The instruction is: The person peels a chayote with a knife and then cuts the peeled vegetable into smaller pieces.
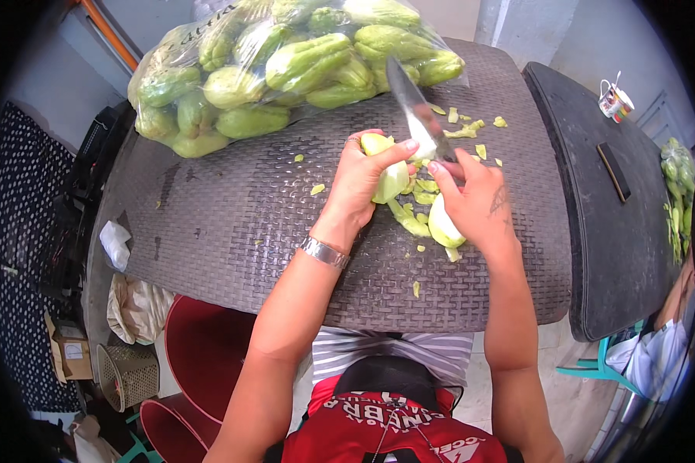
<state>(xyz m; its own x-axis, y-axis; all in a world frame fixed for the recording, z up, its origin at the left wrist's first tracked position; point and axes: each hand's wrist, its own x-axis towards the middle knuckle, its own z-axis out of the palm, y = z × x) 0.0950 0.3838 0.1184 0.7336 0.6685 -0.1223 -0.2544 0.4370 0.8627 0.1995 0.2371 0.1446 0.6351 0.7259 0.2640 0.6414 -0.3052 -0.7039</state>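
Note:
My left hand [359, 177] is closed round a partly peeled chayote [392, 182], pale green where the skin is off. In my right hand [475, 193] is a kitchen knife [413, 100], its broad blade pointing up and away, just right of the chayote. A second pale chayote [442, 222] lies on the table beneath my right hand, partly hidden by it. Strips of green peel [411, 220] are scattered round it and farther back. At the far side of the table rests a clear plastic bag full of whole chayotes [309, 65].
The brown woven-pattern table [232, 201] has a curved near edge. To the right, a black table [594, 231] carries a mug [615, 102] and a dark phone [614, 171]. Red chairs [208, 355] stand at the lower left. Bagged green vegetables [677, 185] are at the far right.

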